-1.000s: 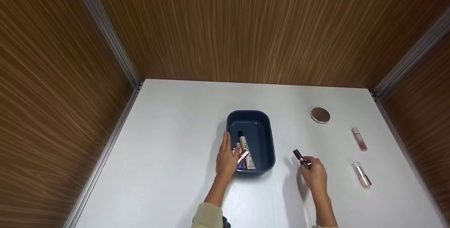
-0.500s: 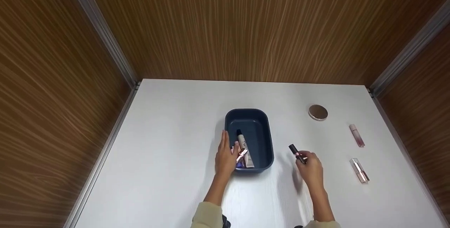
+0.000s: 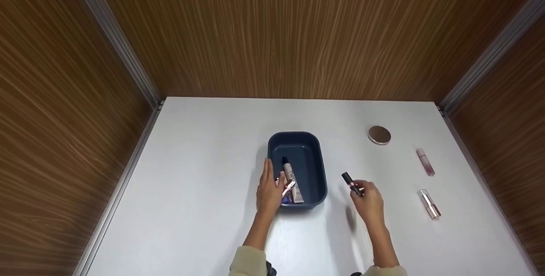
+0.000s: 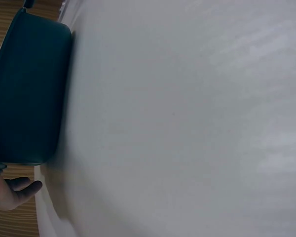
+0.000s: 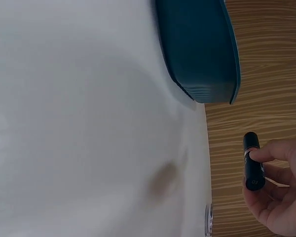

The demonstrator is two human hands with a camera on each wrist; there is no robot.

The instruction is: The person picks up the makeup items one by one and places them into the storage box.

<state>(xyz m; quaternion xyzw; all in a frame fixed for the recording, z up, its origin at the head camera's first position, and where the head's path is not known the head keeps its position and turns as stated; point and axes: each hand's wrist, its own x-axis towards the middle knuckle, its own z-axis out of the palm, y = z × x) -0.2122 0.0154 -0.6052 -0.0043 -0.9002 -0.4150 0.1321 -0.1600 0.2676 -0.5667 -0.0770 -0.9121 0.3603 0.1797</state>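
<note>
In the head view my right hand (image 3: 369, 201) pinches a black lipstick tube (image 3: 348, 179) with a pinkish band, held above the table to the right of a dark blue bin (image 3: 322, 169). The right wrist view shows the thumb and fingers around the lipstick (image 5: 253, 165). My left hand (image 3: 268, 193) rests along the bin's left wall, its fingers straight outside and its thumb over the rim. Inside the bin lie a pale squeeze tube (image 3: 294, 184) with a black cap, a shiny rose-gold tube (image 3: 288, 187) and something purple, partly hidden by the hand.
To the right on the white table (image 3: 204, 161) lie a round brown compact (image 3: 379, 134), a pink lip gloss tube (image 3: 425, 162) and a clear-and-rose-gold lipstick (image 3: 429, 204). Wood-grain panels (image 3: 272, 33) enclose the back and both sides.
My right hand has moved a little left with the lipstick, closer to the bin. The left hand stays at the bin's wall. The whole head view has shifted slightly.
</note>
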